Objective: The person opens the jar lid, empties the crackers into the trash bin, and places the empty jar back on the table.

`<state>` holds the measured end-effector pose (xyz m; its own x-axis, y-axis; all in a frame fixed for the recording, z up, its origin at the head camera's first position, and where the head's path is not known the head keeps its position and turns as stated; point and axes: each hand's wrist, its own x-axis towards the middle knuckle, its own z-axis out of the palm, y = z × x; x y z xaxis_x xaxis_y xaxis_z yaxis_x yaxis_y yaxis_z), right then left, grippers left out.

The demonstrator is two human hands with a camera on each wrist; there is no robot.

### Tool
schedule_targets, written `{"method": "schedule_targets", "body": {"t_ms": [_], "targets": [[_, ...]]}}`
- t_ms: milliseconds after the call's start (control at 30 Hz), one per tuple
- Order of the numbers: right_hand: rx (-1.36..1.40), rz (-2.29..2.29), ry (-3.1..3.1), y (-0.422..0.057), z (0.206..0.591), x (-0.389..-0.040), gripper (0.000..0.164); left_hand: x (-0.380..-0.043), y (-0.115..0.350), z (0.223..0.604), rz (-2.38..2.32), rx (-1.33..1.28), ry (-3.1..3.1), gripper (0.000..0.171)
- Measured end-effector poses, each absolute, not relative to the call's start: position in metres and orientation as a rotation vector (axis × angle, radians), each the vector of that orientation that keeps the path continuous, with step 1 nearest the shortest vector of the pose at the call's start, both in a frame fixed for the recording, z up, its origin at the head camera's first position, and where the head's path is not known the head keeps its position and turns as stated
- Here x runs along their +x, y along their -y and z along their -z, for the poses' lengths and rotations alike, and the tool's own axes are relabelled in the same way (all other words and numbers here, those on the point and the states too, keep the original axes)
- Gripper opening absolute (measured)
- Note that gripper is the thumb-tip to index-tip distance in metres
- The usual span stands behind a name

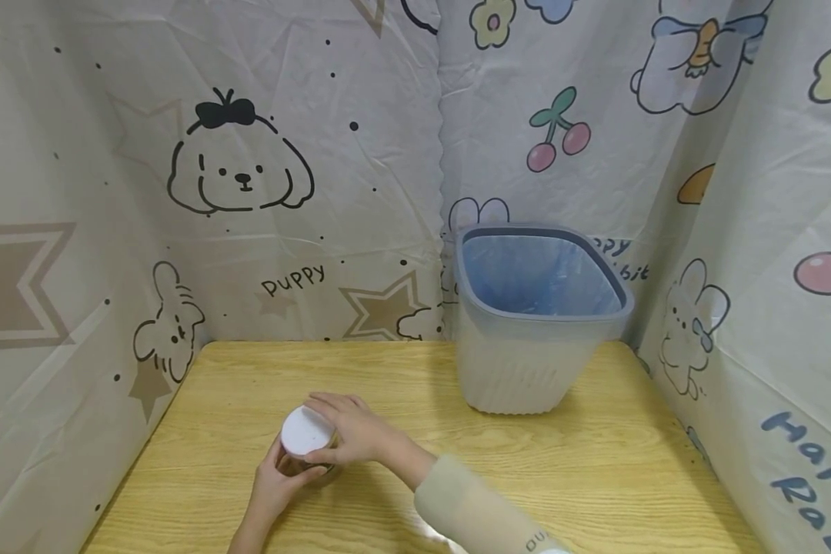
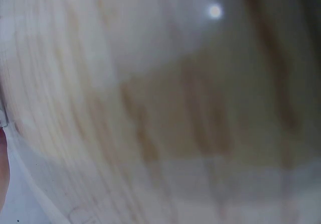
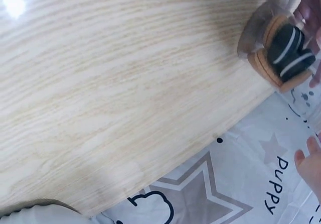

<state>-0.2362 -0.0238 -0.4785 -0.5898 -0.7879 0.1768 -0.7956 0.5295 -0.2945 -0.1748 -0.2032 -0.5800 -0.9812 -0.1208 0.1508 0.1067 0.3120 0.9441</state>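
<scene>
Toward the near left of the wooden table point(image 1: 388, 369), a person's left hand point(image 1: 273, 485) is holding a clear jar point(image 3: 251, 35), its fingers curling round the side and its thumb lying along the near right of the wall. To the right of it, the right hand point(image 1: 352, 432) is spanning the top — thumb at the near edge, fingers at the far one — and is gripping the round white lid point(image 1: 306, 431), which is facing up over the jar. Inside, dark cookies point(image 3: 286, 45) with a pale layer are sitting among tan cookies point(image 3: 263, 67). Blurred wood is filling most of the left wrist view, so I cannot tell whether the jar's base is touching the table. A pale sleeve point(image 1: 478, 500) is covering the right forearm, toward the near right. At the far right, well apart from both hands, a bin point(image 1: 519, 362) with a grey-blue rim is standing mouth up. Patterned cloth point(image 1: 381, 154) is hanging round the far, left and right sides — puppies, rabbits, cherries and stars are showing on it.
</scene>
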Motion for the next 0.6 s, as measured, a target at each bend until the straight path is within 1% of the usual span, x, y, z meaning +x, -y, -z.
{"method": "schedule_targets", "body": {"t_ms": [267,600], "targets": [[1.183,-0.604,2.648,0.030,0.492,-0.223,0.075,-0.176,0.203,0.580,1.710,-0.019,2.357,0.091],[0.955,-0.607,2.668,0.039,0.497,-0.208,0.080,-0.177,0.205,0.585,1.729,-0.090,2.326,0.091]]}}
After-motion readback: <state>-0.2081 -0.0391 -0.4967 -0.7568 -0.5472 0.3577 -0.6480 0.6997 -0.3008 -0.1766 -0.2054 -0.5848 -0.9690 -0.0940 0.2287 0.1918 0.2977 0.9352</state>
